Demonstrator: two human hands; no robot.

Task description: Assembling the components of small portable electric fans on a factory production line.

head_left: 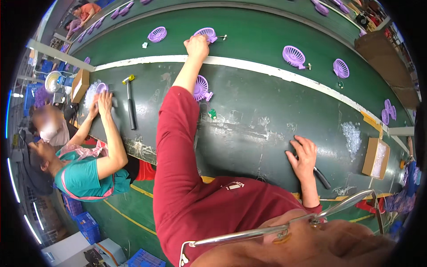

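My left hand (197, 46) reaches across to the green belt, its fingers closed on the rim of a purple fan housing (207, 32). A small part on wires sticks out at that housing's right. Beside my left forearm, another purple fan housing (202, 88) lies on the dark table, with a small green circuit board (212, 114) just below it. My right hand (304, 156) rests at the table's near side, fingers apart. A black tool handle (322, 178) comes out from under this hand; the rest of the tool is mostly hidden.
More purple fan housings (294, 57) lie on the belt (249, 38). To the right are a heap of small clear pieces (351, 139) and a cardboard box (376, 158). At left, a co-worker's hands (103, 103) hold a purple housing near a yellow-headed hammer (130, 104).
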